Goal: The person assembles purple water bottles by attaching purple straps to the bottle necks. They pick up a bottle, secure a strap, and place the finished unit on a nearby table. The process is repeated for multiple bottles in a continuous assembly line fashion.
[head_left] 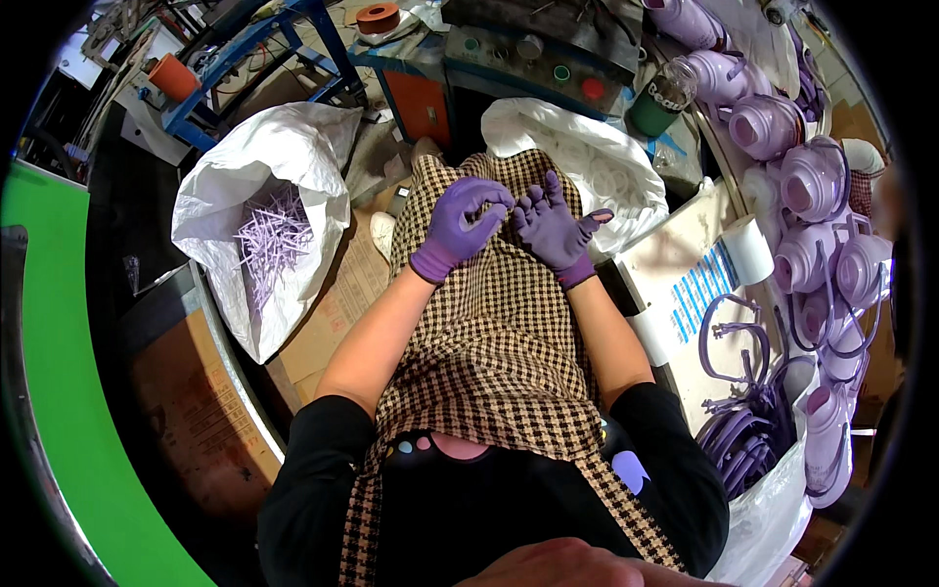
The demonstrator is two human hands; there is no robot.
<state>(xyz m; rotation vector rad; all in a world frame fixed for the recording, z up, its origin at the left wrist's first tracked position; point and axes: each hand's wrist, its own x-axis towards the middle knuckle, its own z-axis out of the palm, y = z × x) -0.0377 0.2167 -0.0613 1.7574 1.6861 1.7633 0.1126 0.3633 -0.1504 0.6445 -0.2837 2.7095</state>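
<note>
Both hands wear purple gloves and are raised over my lap, which a checked apron covers. The fingers of my left hand curl round, thumb and fingertips drawn together in a pinch; anything between them is too small to make out. Beside it, nearly touching at the fingertips, my right hand is turned palm up with fingers apart and nothing on the palm. Its glove is worn through at the thumb tip. To the left, a white woven sack holds thin lilac plastic pieces.
Another white sack with pale rings stands ahead. Lilac plastic bottles line the right side, near purple straps and a white roll. A control panel with buttons is in front. Cardboard covers the floor at left.
</note>
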